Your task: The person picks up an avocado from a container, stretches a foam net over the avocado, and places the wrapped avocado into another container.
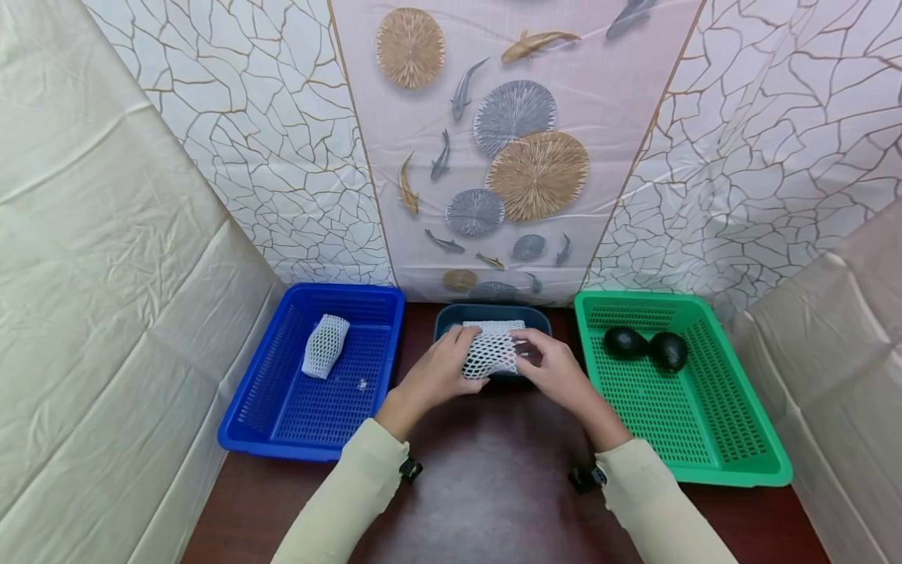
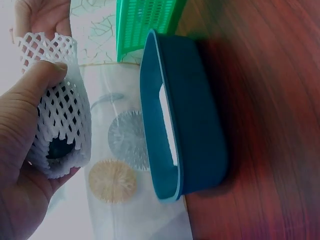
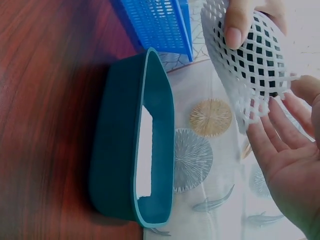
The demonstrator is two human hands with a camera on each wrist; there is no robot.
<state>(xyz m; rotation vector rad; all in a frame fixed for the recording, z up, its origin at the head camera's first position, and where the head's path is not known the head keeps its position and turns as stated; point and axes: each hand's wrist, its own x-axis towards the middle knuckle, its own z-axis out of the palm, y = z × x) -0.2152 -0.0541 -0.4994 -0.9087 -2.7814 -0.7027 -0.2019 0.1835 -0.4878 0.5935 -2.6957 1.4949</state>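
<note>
My left hand [image 1: 444, 364] grips a dark avocado [image 2: 61, 148] inside a white foam net sleeve [image 1: 491, 354], its thumb pressing on the mesh. The avocado's dark skin shows through the holes and at one end of the sleeve. With fingers fairly straight, my right hand [image 3: 292, 160] touches the loose open end of the net. Both hands are above the front of a dark teal bin [image 3: 117, 145]. White netting [image 3: 145, 155] lies inside that bin.
On the left, a blue basket [image 1: 310, 450] contains a netted piece [image 1: 326, 346] and a small pale scrap [image 1: 362, 384]. A green basket [image 1: 733, 474] on the right holds two bare dark avocados [image 1: 625, 342]. Patterned cloth hangs behind, with pale cloth at both sides.
</note>
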